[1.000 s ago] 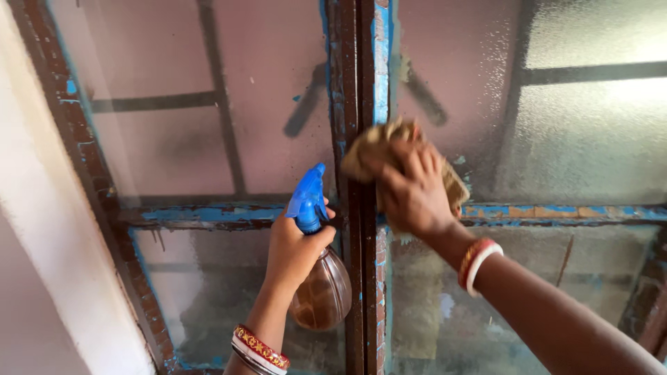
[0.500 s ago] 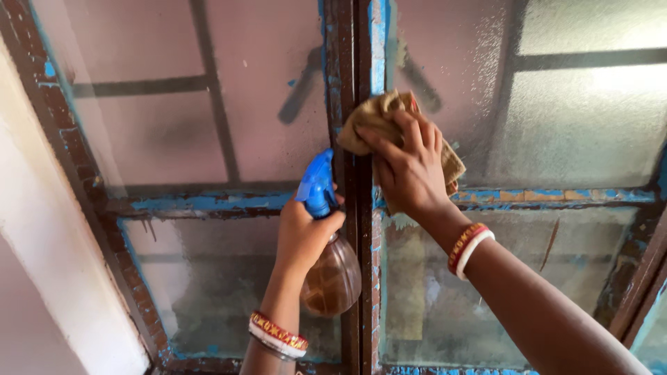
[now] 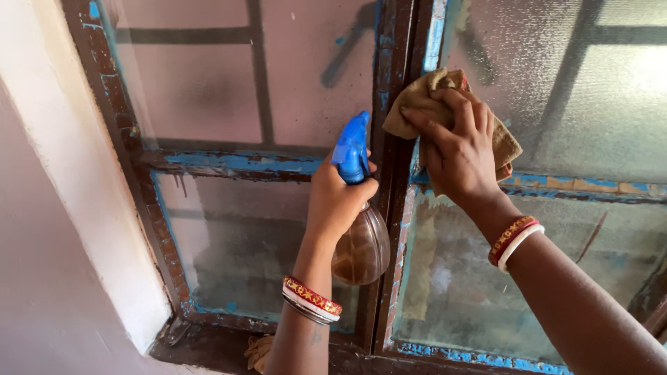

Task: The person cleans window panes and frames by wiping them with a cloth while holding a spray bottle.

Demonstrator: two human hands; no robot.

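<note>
Left hand (image 3: 337, 201): wrapped tight round the neck of the bottle (image 3: 360, 239), thumb side up by the blue trigger (image 3: 351, 149); grip full, holding the bottle.
Right hand (image 3: 458, 149): flat and spread, pressing the cloth (image 3: 417, 104) against the frame (image 3: 392, 139) and the pane (image 3: 570, 104) at about 1 o'clock from the bottle; grip closed on the cloth.
Bottle: held clear of the sill, in front of the centre post; clear plastic belly, brownish, seemingly part full, so probably light; smooth and likely slippery if wet; the neck under the trigger looked the safest hold.
Cloth: tan, soft, limp, bunched under the fingers; it would fold to any grip and slip little.
Pane: frosted, thin-looking, judged fragile, so firm pressure seemed risky.
Frame: old wood, blue paint flaking, rough at the edges.
</note>
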